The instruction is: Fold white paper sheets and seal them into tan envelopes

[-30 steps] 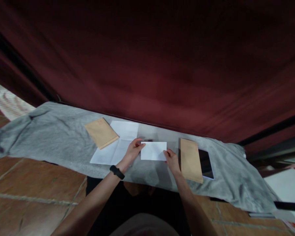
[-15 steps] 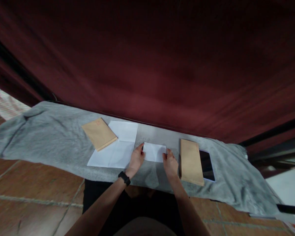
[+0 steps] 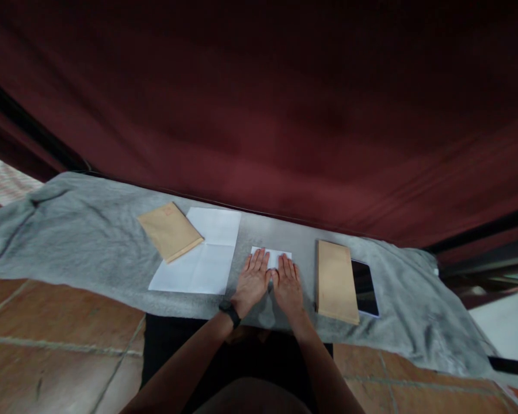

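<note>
A small folded white paper point(image 3: 273, 262) lies on the grey cloth in front of me, its lower part covered by my hands. My left hand point(image 3: 254, 279) rests flat over its left side, fingers stretched forward; a black watch is on that wrist. Flat on its right side is my right hand point(image 3: 288, 283), fingers extended and the thumbs close together. Left of them lies a larger creased white sheet point(image 3: 211, 267), and a brown envelope point(image 3: 170, 232) overlaps its left part. To the right is a stack of brown envelopes point(image 3: 336, 282).
A dark-screened tablet or phone point(image 3: 365, 287) is partly under the envelope stack. Grey cloth point(image 3: 90, 241) covers the long narrow surface, with a dark red curtain point(image 3: 259, 144) behind it. Tiled floor point(image 3: 56, 345) shows below, and a white panel point(image 3: 507, 328) stands at far right.
My hands have gone from gripping the small paper's two side edges to lying flat on top of it, closer together. Less of the paper shows. The camera view has shifted slightly.
</note>
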A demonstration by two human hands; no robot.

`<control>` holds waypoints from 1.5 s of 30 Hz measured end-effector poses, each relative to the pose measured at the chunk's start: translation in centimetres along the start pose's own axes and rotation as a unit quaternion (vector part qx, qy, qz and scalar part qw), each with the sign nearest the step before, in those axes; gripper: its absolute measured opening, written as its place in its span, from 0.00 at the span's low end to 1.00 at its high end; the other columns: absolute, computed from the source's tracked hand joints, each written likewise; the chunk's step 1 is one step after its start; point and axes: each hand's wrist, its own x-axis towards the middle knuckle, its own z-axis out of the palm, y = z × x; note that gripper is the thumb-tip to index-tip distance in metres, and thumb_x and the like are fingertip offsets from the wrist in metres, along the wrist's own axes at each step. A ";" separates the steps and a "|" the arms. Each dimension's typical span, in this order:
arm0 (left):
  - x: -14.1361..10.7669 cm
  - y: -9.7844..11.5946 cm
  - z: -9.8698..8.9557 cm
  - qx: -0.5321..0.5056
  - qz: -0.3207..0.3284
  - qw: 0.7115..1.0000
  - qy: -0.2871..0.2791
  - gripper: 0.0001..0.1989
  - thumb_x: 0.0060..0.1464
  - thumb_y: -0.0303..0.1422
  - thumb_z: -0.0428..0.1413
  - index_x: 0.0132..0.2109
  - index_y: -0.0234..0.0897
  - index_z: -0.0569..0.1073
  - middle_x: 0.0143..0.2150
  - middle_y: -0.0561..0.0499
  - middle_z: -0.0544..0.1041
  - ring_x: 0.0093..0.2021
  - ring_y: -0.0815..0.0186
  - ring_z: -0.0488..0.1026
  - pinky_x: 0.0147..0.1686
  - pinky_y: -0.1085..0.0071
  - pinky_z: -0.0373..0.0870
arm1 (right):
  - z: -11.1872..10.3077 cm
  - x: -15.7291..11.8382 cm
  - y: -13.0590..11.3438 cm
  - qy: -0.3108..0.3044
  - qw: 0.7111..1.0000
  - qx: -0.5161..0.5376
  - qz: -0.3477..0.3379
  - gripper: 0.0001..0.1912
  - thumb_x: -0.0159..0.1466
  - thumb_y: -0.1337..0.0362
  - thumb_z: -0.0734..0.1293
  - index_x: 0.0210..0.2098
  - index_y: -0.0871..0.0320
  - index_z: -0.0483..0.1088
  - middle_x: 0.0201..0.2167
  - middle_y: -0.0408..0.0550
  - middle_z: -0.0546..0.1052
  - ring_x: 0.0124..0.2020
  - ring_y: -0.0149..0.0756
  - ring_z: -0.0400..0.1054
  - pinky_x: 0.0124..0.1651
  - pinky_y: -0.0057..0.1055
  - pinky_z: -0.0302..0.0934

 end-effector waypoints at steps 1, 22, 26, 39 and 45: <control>0.0 -0.2 0.2 0.003 -0.009 1.000 0.003 0.28 0.68 0.35 0.42 0.71 0.28 0.57 0.73 0.37 0.57 0.74 0.55 0.50 0.71 0.53 0.49 | 0.1 -0.1 0.2 0.009 1.000 -0.003 0.005 0.27 0.75 0.60 0.53 0.70 0.65 0.55 0.70 0.62 0.59 0.71 0.47 0.53 0.70 0.51 0.49; -0.9 -1.7 -0.2 0.026 -0.079 0.996 0.038 0.32 0.68 0.39 0.41 0.72 0.24 0.54 0.73 0.34 0.56 0.74 0.52 0.50 0.71 0.51 0.48 | -1.3 -2.6 0.6 0.025 1.000 -0.005 0.012 0.28 0.74 0.63 0.52 0.72 0.64 0.51 0.71 0.60 0.58 0.71 0.47 0.53 0.71 0.50 0.49; -1.1 -1.9 0.1 0.026 -0.075 0.996 0.050 0.32 0.69 0.40 0.41 0.72 0.24 0.54 0.73 0.35 0.56 0.74 0.52 0.51 0.71 0.51 0.49 | -1.7 -3.9 -0.2 0.003 1.000 0.004 -0.030 0.28 0.75 0.60 0.54 0.71 0.64 0.54 0.69 0.59 0.61 0.70 0.47 0.56 0.71 0.48 0.49; 3.5 -0.5 -1.7 -0.025 0.027 0.999 -0.015 0.27 0.63 0.23 0.43 0.68 0.31 0.62 0.68 0.39 0.67 0.70 0.56 0.60 0.69 0.54 0.52 | -2.2 -5.6 1.1 0.029 0.999 -0.015 -0.019 0.29 0.75 0.58 0.55 0.71 0.64 0.55 0.69 0.59 0.62 0.69 0.49 0.58 0.70 0.48 0.50; 6.7 -0.3 -3.5 -0.069 0.014 0.996 -0.056 0.17 0.57 0.21 0.50 0.48 0.36 0.78 0.51 0.41 0.78 0.55 0.55 0.73 0.58 0.56 0.66 | -1.9 -5.9 1.6 0.041 0.996 0.074 -0.015 0.28 0.75 0.57 0.56 0.70 0.61 0.56 0.69 0.57 0.63 0.69 0.46 0.57 0.71 0.50 0.49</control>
